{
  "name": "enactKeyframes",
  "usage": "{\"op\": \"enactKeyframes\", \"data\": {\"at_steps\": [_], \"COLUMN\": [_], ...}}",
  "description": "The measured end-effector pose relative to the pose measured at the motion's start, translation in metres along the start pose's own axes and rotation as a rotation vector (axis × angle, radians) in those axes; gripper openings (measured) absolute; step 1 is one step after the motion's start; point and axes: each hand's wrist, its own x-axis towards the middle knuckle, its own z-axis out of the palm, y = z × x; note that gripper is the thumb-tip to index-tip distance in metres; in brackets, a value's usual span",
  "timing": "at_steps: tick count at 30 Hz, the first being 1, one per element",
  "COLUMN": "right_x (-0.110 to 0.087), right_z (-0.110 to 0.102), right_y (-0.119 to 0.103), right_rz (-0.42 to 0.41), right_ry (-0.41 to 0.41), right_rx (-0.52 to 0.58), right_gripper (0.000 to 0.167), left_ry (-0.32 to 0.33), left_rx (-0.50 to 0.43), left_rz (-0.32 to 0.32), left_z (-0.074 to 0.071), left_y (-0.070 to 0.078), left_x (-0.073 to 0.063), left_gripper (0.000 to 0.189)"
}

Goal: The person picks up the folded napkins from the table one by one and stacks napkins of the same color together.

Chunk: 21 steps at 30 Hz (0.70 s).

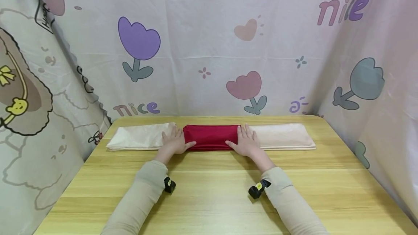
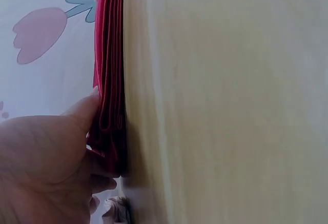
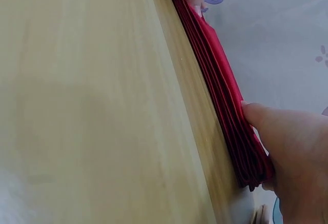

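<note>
A folded red cloth (image 1: pixel 212 137) lies flat near the far table edge, its stacked layers showing in both wrist views. My left hand (image 1: pixel 173 141) is at its left end, fingers straight and pointing away, the thumb (image 2: pixel 84 108) resting on the top layer. At the right end my right hand (image 1: pixel 246 142) mirrors this, its thumb (image 3: pixel 256 112) touching the upper edge. A folded cream cloth (image 1: pixel 137 137) extends left from the left hand, whose fingers overlap its end. On the other side, a folded pale pink cloth (image 1: pixel 282 136) begins beside the right fingers.
The wooden table (image 1: pixel 209 191) carries the three cloths in a row along its back. Directly behind hangs a printed curtain (image 1: pixel 196 46), with more curtain at both sides. A small black camera (image 1: pixel 169 185) is strapped at the left wrist, another camera (image 1: pixel 258 189) at the right.
</note>
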Motion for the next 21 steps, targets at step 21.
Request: {"op": "enactKeyframes", "data": {"at_steps": [21], "right_x": [-0.004], "right_z": [-0.007], "right_y": [0.006], "right_rz": [-0.033], "right_ry": [0.057], "right_rx": [-0.033], "right_gripper": [0.09], "left_ry": [0.087], "left_rx": [-0.012], "left_rz": [0.012], "left_z": [-0.012], "left_y": [0.006], "left_x": [-0.014], "left_gripper": [0.088]}}
